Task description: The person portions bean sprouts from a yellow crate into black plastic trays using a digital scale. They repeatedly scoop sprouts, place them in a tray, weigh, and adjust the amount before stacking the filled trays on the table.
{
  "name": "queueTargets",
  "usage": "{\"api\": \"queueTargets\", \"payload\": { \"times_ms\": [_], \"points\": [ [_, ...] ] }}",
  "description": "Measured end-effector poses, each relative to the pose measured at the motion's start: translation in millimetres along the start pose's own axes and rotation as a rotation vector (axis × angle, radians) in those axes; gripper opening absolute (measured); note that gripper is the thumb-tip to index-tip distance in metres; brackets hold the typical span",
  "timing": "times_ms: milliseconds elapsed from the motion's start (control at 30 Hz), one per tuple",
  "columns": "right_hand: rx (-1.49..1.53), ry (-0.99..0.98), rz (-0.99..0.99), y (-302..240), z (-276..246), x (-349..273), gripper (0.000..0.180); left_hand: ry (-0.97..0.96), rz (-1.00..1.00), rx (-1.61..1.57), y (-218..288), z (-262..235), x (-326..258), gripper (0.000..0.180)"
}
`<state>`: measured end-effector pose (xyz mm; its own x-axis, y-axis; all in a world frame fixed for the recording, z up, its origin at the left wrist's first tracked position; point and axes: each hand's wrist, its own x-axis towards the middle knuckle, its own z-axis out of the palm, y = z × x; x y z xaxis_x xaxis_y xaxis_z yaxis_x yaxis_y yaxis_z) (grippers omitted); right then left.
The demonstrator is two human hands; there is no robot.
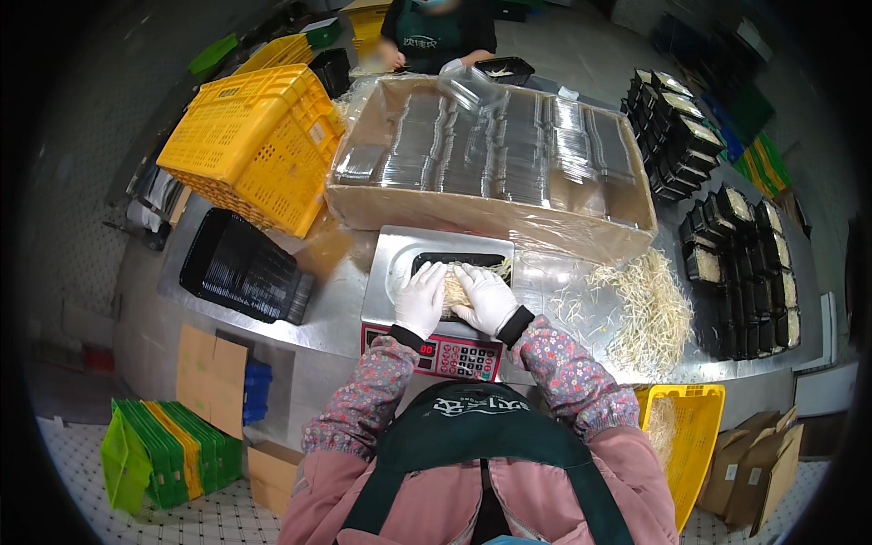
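White gloves cover both my hands. My left hand (421, 301) and my right hand (488, 301) rest on a heap of pale bean sprouts (454, 292), one at each side, fingers stretched out and lying over it. The sprouts fill a black plastic tray (423, 261), whose middle is mostly hidden beneath my hands. That tray sits on the steel plate of a weighing scale (386, 268) with a red front panel of keys. Loose bean sprouts (649, 313) form a pile on the steel table to the right.
A large carton (490, 211) of clear plastic lids stands behind the scale. Nested black trays (241, 268) and a yellow crate (254, 145) are at left. Filled trays (745, 272) stand stacked at right. Across the table is another person (436, 41). A yellow crate (695, 436) sits low right.
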<state>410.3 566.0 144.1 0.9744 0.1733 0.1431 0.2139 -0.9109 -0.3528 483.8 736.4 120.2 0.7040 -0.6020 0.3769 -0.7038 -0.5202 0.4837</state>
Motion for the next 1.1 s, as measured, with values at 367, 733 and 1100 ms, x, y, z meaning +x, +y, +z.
{"api": "queueTargets", "payload": {
  "times_ms": [367, 733, 1100],
  "points": [
    [-0.089, -0.105, 0.180, 41, -100, -11, 0.099, 0.112, 0.043, -0.147, 10, -30, 10, 0.049],
    [-0.027, -0.011, 0.242, 65, -53, 1, 0.020, -0.253, 0.231, 0.138, 20, 3, 33, 0.041],
    [0.521, 0.226, 0.272, 19, -153, 1, 0.013, -0.126, -0.047, -0.372, 28, -41, 22, 0.083]
  ]
}}
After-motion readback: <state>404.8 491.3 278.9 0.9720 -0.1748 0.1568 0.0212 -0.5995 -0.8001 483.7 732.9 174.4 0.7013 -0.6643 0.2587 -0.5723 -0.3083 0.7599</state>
